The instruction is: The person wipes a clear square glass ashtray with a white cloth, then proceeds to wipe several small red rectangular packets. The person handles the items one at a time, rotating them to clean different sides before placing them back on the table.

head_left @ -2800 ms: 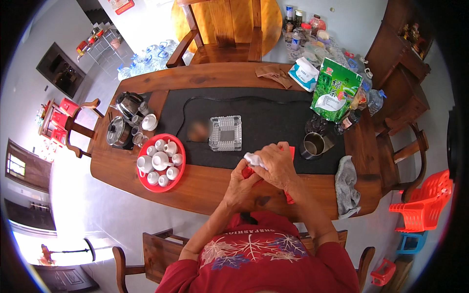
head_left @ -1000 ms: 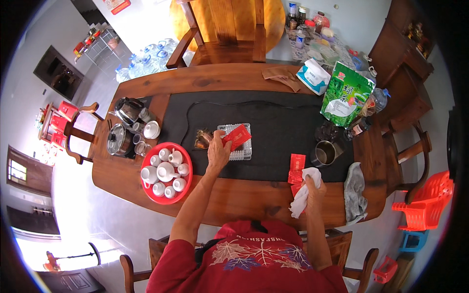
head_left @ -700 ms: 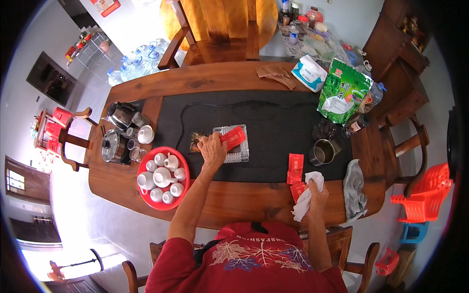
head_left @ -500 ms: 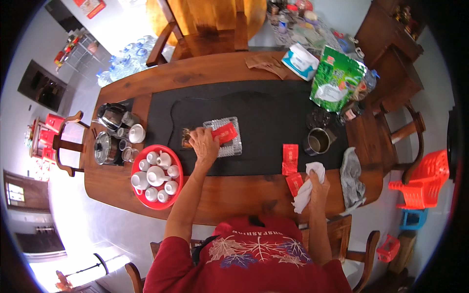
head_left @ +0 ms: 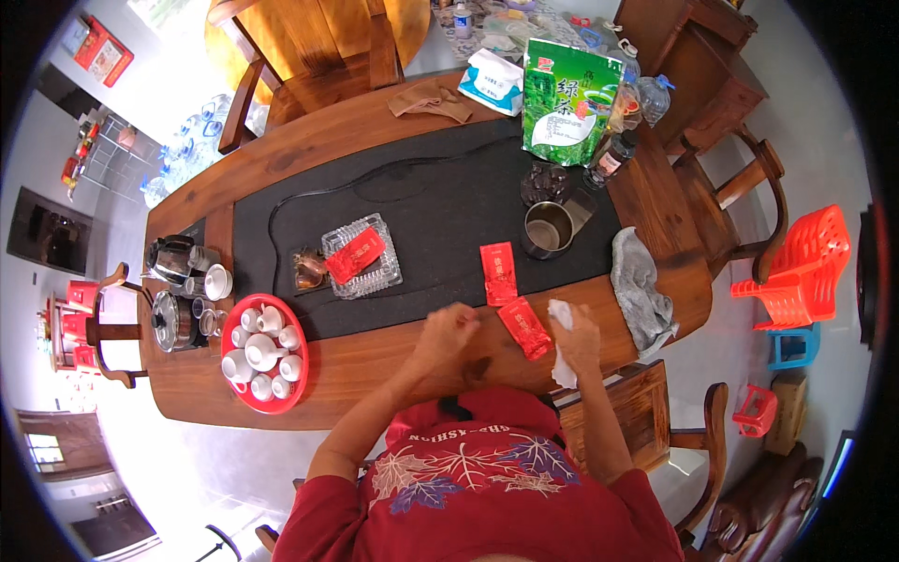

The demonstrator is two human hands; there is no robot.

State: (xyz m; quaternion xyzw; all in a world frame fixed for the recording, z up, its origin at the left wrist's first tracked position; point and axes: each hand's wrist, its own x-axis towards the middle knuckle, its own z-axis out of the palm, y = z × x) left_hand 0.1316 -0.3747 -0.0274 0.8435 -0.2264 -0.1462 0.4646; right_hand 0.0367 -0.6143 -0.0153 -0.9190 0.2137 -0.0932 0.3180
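Note:
My right hand [head_left: 579, 339] is closed around a crumpled white tissue [head_left: 564, 370] at the table's near edge, right of two red packets. Of these, one red packet [head_left: 499, 274] lies on the black tabletop inlay and the other red packet [head_left: 525, 329] on the wood. Over the near wood, left of the packets, my left hand [head_left: 448, 334] has its fingers curled together; whatever they hold, if anything, is hidden. Farther left, another red packet [head_left: 356, 255] rests on a clear ridged glass tray [head_left: 382, 277], beside a small brownish object [head_left: 309, 269].
A red round tray [head_left: 272, 406] of white teacups and a teapot stands left, near glass pots [head_left: 176, 324]. A metal cup [head_left: 548, 230], grey cloth [head_left: 642, 292], green pouch [head_left: 569, 108] and tissue pack [head_left: 492, 81] are on the right side. Wooden chairs [head_left: 749, 183] surround the table.
My left hand has left the red packet on the glass tray and come back right, toward my body. My right hand still holds the tissue. The whole view has shifted and turned.

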